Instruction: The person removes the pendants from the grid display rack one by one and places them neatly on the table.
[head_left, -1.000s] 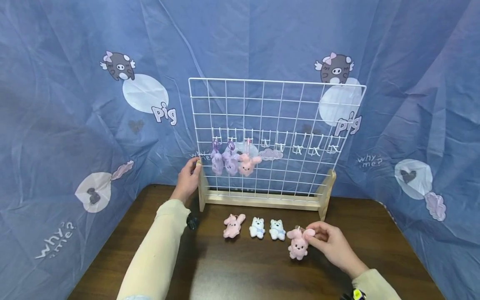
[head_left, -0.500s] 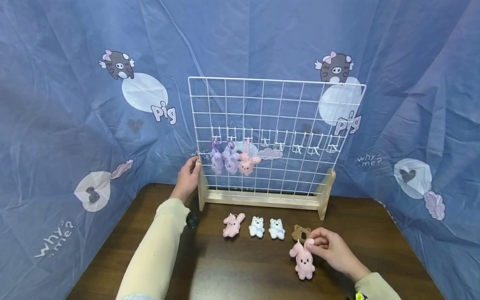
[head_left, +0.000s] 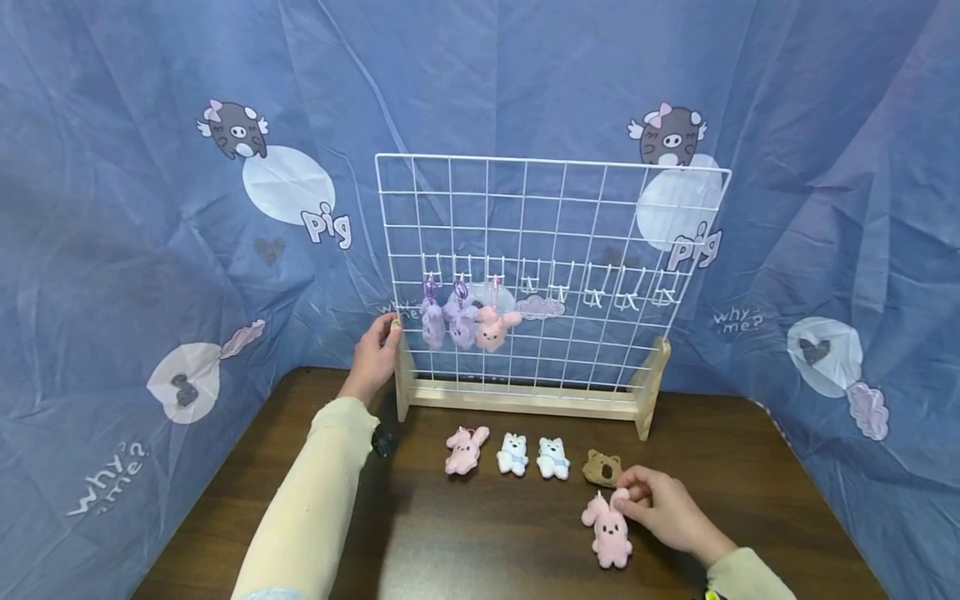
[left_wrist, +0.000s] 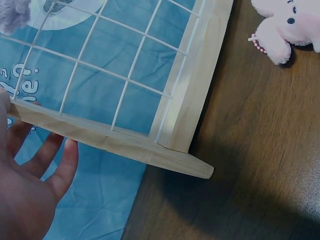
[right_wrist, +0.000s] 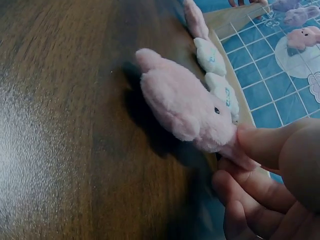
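Observation:
In the head view my right hand (head_left: pixel 667 510) pinches one ear of a pink plush rabbit (head_left: pixel 611 537), just in front of a brown bear plush (head_left: pixel 602 468). The right wrist view shows thumb and fingers on that ear, the rabbit's body (right_wrist: pixel 175 97) over the wood. My left hand (head_left: pixel 372 354) grips the left wooden post (head_left: pixel 403 375) of a white wire rack (head_left: pixel 555 200); in the left wrist view its fingers (left_wrist: pixel 65 167) go round the post. Two purple plushes (head_left: pixel 461 327) and a pink one (head_left: pixel 491 327) hang from hooks at the rack's left.
Another pink rabbit plush (head_left: pixel 463 451) and two white bear plushes (head_left: pixel 513 455) (head_left: pixel 553 459) lie in a row on the brown table (head_left: pixel 480 542) in front of the rack. Several hooks (head_left: pixel 595 297) without plushes are on the rack's right half. Blue printed cloth (head_left: pixel 480 75) surrounds the table.
My right hand has moved the pink rabbit toward the table's near side and slightly right, uncovering the brown bear. My left hand stays on the post.

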